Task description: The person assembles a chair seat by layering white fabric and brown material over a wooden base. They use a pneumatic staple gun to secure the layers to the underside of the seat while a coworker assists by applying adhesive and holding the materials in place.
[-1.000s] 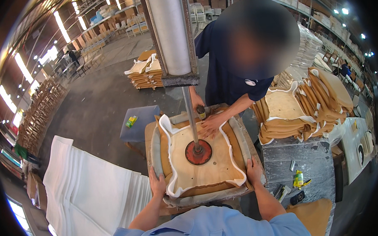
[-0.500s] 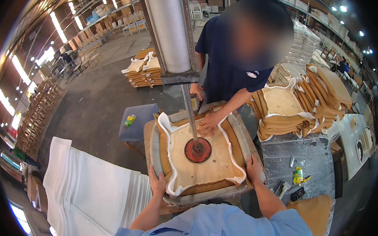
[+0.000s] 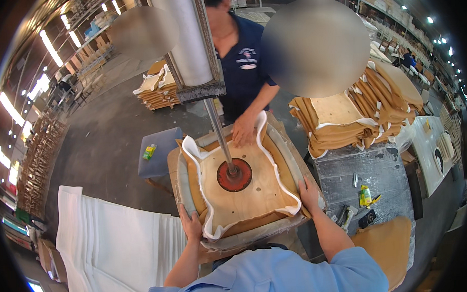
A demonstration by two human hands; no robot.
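Observation:
A plywood seat board point(image 3: 246, 203) lies inside a grey padded frame point(image 3: 267, 231), with white foam point(image 3: 209, 216) and tan cover material point(image 3: 246, 225) turned up round its sides. A red round press disc point(image 3: 240, 183) on a metal rod point(image 3: 216, 126) rests on the board. My left hand point(image 3: 191, 225) grips the frame's near left side, thumb up and fingers along the outside. On the near right side, my right hand point(image 3: 308, 195) holds the same frame, some fingers hidden. A co-worker's hand point(image 3: 244, 129) touches the board's far edge.
A press cylinder point(image 3: 189, 44) hangs above the board. White foam sheets point(image 3: 118, 237) are stacked at left, beside a blue stool point(image 3: 159, 151). At right, a plastic-wrapped table point(image 3: 342, 178) bears tools, a yellow-green packet point(image 3: 365, 195) and piled tan seats point(image 3: 336, 134).
The scene has shifted slightly left in view. The co-worker's hand has drawn back toward the board's far edge, and the tool in their other hand no longer shows. My hands keep their hold.

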